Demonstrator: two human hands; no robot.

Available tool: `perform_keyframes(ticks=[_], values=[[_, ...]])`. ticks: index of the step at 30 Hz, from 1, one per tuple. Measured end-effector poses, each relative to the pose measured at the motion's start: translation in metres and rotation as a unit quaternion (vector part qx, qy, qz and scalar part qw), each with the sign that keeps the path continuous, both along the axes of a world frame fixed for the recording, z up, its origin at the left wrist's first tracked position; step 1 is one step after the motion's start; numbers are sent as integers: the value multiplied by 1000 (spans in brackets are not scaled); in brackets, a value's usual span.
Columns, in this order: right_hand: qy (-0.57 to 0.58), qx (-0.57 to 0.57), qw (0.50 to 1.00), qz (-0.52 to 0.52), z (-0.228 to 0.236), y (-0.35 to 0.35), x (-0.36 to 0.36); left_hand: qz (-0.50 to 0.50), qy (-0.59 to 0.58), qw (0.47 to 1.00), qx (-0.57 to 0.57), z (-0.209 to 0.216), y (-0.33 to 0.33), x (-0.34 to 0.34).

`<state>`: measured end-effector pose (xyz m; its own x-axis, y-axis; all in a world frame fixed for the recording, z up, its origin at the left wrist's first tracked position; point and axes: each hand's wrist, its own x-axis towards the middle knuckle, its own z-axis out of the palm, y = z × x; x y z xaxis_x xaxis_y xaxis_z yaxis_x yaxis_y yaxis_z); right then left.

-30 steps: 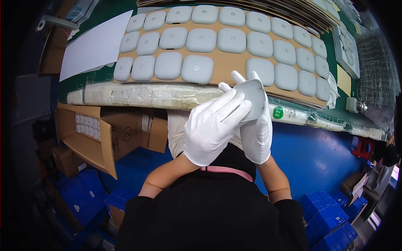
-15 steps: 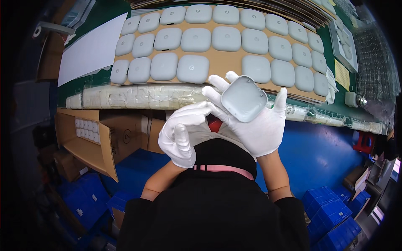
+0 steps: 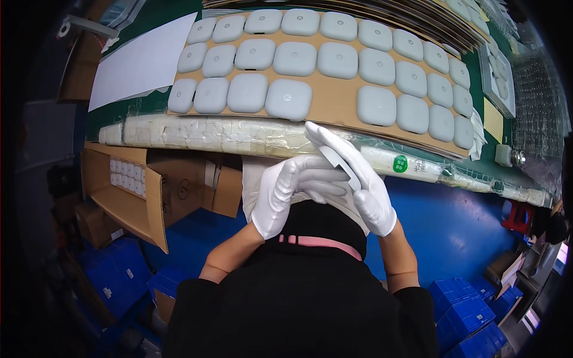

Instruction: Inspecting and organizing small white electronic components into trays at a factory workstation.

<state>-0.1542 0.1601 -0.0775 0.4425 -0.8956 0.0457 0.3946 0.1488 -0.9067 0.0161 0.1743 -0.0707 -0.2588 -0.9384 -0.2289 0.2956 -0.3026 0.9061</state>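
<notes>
A grey square plastic cover with rounded corners [image 3: 338, 165] is tilted nearly edge-on in front of my body. White-gloved, my right hand [image 3: 365, 182] holds it between thumb and fingers, the palm behind it. My left hand [image 3: 286, 190], also gloved, has its fingers stretched out flat towards the cover's near side; whether they touch it I cannot tell. Beyond the hands, several like covers [image 3: 289, 99] lie in three rows on a brown cardboard sheet [image 3: 333, 101]. A gap shows in the nearest row.
The table's padded, plastic-wrapped front edge [image 3: 209, 132] runs just beyond my hands. On the left, an open carton [image 3: 156, 206] holds small pale pieces. White paper [image 3: 140, 62] lies at the table's left, a tray [image 3: 496, 77] at its right. Blue crates [image 3: 459, 304] stand at lower right.
My right hand has turned the cover from lying face-up on the open palm to nearly edge-on. The left hand has moved right and straightened its fingers beside it.
</notes>
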Motion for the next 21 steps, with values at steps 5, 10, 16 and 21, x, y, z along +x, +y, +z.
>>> perform_keyframes(ticks=[5, 10, 16, 21], values=[[340, -328, 881, -12, -4, -9, -9, -37, -29, 994, 103, 1, -9, 9], [507, -418, 750, -78, 16, -18, -4, 33, -29, 994, 102, -15, -13, 8], [523, -424, 714, -190, 8, -26, -1, 114, 31, 987, 108, -24, -34, -12], [510, -486, 667, -244, -10, -44, -7, 128, 18, 987, 95, -25, -45, -22]])
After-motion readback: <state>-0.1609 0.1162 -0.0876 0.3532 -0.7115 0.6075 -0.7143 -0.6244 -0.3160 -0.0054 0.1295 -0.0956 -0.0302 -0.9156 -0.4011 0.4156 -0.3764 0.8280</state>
